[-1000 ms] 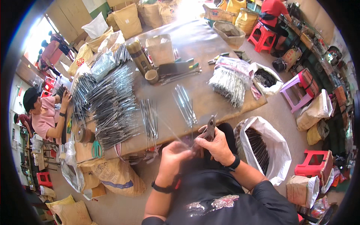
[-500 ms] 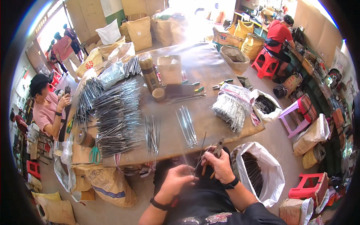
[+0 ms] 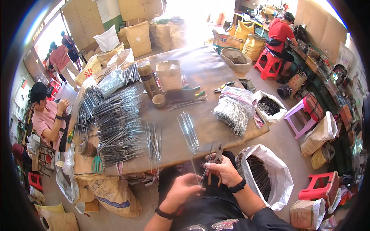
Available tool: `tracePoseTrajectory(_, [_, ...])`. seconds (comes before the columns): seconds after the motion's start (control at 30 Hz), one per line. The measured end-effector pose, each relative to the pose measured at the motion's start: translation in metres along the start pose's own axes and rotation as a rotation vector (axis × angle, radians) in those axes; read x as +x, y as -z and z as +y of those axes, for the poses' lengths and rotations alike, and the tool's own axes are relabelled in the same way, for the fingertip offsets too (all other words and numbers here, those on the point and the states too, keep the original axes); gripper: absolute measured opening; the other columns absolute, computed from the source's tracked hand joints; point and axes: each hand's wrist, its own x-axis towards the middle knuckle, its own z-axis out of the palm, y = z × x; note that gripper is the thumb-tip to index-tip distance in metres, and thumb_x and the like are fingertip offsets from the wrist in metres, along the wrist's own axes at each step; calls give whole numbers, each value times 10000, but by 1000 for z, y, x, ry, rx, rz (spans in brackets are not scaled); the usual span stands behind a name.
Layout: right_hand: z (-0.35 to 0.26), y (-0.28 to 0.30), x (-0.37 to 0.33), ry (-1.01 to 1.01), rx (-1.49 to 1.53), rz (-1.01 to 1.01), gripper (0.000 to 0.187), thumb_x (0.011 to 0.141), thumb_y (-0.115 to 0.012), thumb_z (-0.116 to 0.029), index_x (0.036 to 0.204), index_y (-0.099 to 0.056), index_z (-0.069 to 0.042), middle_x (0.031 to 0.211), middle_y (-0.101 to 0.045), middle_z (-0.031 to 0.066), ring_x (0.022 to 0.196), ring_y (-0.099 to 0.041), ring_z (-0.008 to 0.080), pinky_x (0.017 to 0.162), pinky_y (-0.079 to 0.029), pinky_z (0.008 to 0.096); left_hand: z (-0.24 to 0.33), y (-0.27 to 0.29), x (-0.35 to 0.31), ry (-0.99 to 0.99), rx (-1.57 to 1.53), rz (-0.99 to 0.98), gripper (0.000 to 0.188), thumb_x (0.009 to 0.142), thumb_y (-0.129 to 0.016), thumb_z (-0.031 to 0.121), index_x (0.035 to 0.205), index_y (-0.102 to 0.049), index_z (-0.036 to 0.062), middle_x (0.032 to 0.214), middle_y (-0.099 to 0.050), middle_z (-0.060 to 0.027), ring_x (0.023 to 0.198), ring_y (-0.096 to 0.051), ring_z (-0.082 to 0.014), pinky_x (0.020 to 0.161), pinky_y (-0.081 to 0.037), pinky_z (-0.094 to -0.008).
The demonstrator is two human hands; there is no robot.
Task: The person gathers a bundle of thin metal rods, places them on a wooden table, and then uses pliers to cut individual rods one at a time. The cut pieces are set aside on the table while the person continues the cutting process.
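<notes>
Near the right hand point(image 3: 223, 172), a sack point(image 3: 282, 172) holds rods point(image 3: 258, 175).

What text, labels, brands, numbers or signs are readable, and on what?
Locations only; wording isn't copied.
Tan sack with a blue band: dark lettering.
Yellowish sack: red emblem, no wording I can make out.
Pale paper at far right: too blurred to read.
Pliers in the right hand: no readable text.

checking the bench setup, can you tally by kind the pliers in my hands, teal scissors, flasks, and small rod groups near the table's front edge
pliers, in the right hand: 1
teal scissors: 1
flask: 1
small rod groups: 2
total: 5
</notes>
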Motion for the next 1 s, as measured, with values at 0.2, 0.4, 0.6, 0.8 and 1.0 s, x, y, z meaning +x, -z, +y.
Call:
tracePoseTrajectory(0.2, [2,1,5,-44,-14,-43,187,812,-705,-22,962,-593,-23,815,-643,76,684,-651,181,629,-555,313,1,-7,-1,-88,-79,-14,255,868,-605,-6,1112,-531,-4,882,-615,-79,835,-662,-212,714,-546,-307])
tracePoseTrajectory(0.4, [11,-8,7,-36,-63,-32,178,819,-683,-5,969,-587,7,777,-641,96,660,-663,214,602,-561,326,-6,7,5,44,-328,-16,320,995,-474,309,944,-586,13,937,-630,-116,815,-642,-218,638,-501,-297])
tracePoseTrajectory(0.6, [7,-17,1,14,-128,-86,165,840,-669,-25,979,-589,15,765,-654,107,619,-646,186,520,-519,293,-18,8,15,63,-377,170,77,872,-643,52,893,-572,73,754,-640,-52,487,-521,-104,422,-348,-192])
tracePoseTrajectory(0.8, [4,-31,-7,134,-269,-34,189,831,-692,-100,950,-629,32,753,-643,59,620,-594,100,557,-480,237,-7,10,12,5,-218,135,80,876,-649,84,936,-606,54,758,-643,-42,477,-497,-72,419,-340,-178])
tracePoseTrajectory(1.0, [-8,-36,-16,154,-383,-36,182,847,-688,-120,942,-639,27,711,-629,41,608,-588,101,551,-474,232,-3,8,11,-23,-122,192,100,869,-669,93,947,-662,32,756,-649,-33,473,-481,-54,413,-339,-185])
